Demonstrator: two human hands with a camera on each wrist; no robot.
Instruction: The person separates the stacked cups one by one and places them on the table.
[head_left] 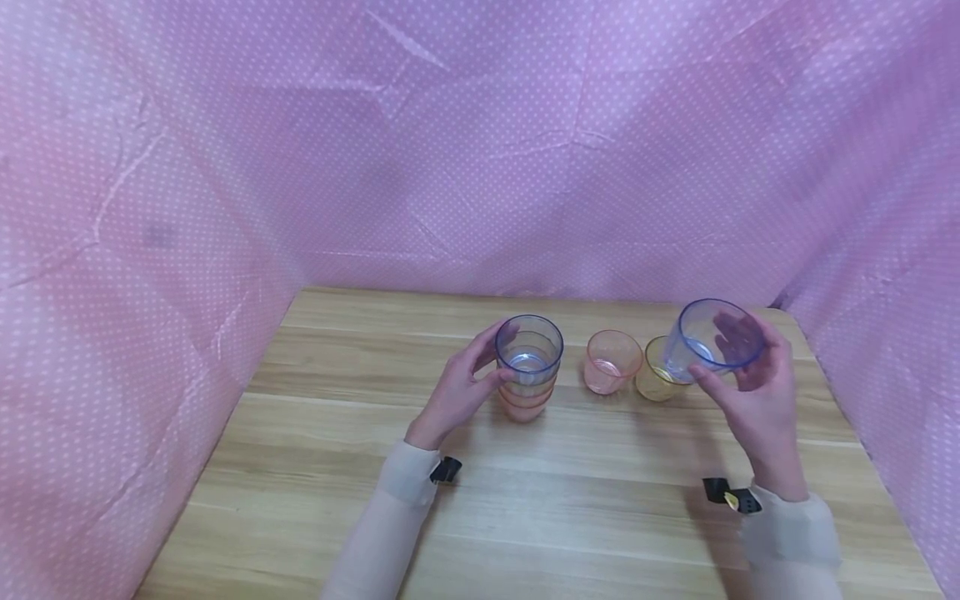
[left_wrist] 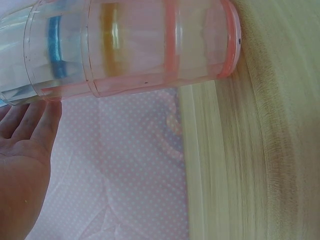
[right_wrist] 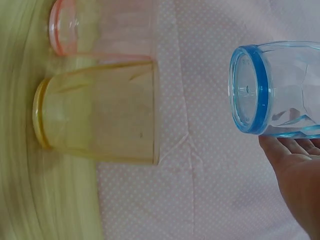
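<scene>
My left hand (head_left: 461,383) holds the upper part of a stack of clear tinted cups (head_left: 525,408), thumb and fingers on opposite sides. A blue-rimmed cup tops the stack; in the left wrist view, blue and yellow bases show through the pink outer cup (left_wrist: 145,45). With my right hand (head_left: 765,408) I grip a clear blue cup (right_wrist: 260,90), raised off the table and tilted slightly. Below and to its left stands a yellow cup (head_left: 656,385), partly hidden by the blue one in the head view. Beside the yellow cup, a pink cup (head_left: 603,379) stands upright.
The cups are near the back of a light wood table (head_left: 585,517). Pink polka-dot cloth (head_left: 480,167) hangs behind the table and along both sides. Black straps (head_left: 447,471) show at both wrists.
</scene>
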